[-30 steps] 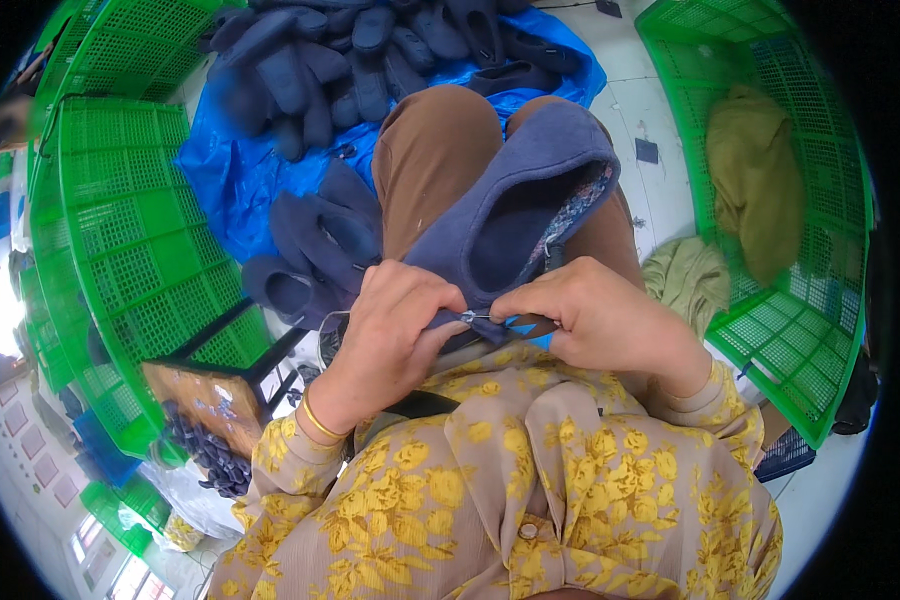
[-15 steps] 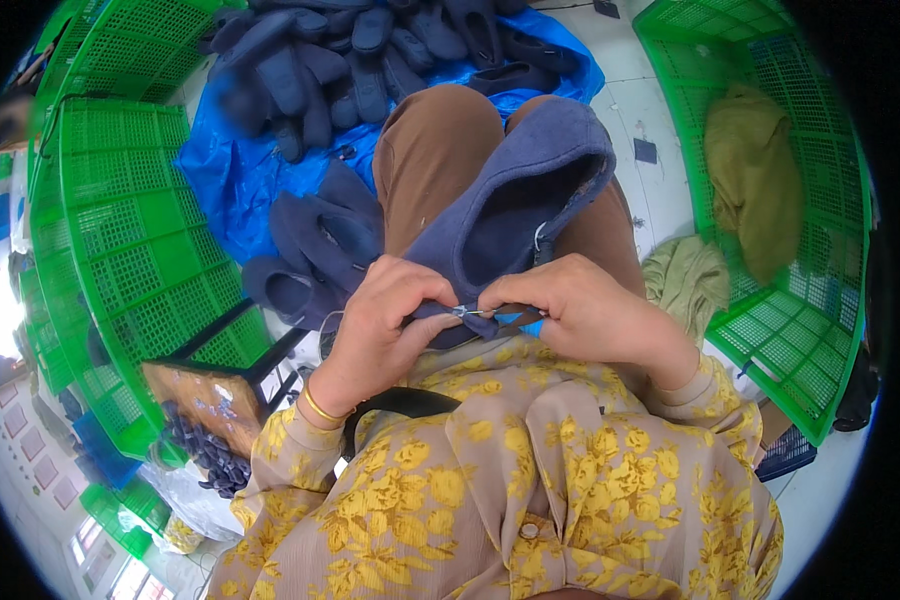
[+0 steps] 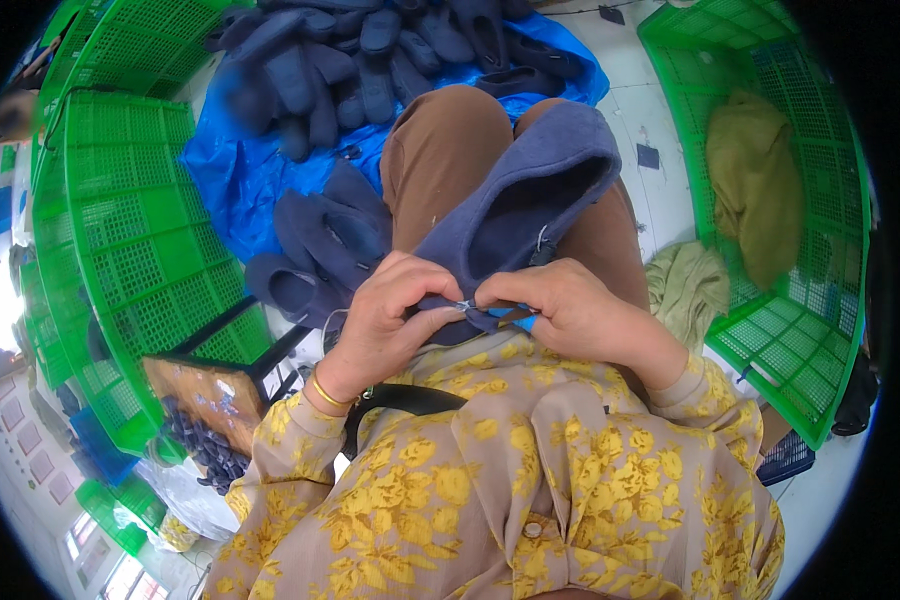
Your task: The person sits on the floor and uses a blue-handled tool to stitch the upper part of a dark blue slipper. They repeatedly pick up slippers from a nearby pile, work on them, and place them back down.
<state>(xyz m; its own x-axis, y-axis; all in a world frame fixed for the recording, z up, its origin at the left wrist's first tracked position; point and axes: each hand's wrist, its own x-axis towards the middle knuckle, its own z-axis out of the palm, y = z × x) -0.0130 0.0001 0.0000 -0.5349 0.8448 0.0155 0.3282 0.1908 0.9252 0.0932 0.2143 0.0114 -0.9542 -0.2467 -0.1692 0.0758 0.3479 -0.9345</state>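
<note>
A dark blue fabric slipper (image 3: pixel 545 165) lies across my brown-trousered lap, its opening facing up and its near end close to my hands. My left hand (image 3: pixel 395 315) is closed, thumb and forefinger pinching a small dark blue piece of fabric (image 3: pixel 482 322) beside the slipper. My right hand (image 3: pixel 565 310) is closed too, its thumb and forefinger meeting the left fingertips there. A slim dark tool with a bright blue part (image 3: pixel 515 317) shows under the right fingers; its kind is mostly hidden. A loop of thread (image 3: pixel 542 240) hangs at the slipper's right edge.
Several dark blue slippers (image 3: pixel 370 75) lie heaped on a blue plastic sheet (image 3: pixel 215 180) ahead, more (image 3: pixel 320 240) beside my left knee. Green crates (image 3: pixel 130 230) stand left; another (image 3: pixel 790 360) at right holds olive cloth (image 3: pixel 755 185). A wooden-topped stand (image 3: pixel 205 400) is near my left arm.
Both hands stay at the same spot, fingertips now closer together. A thin light line between them, seen before, is harder to make out. The view has shifted slightly.
</note>
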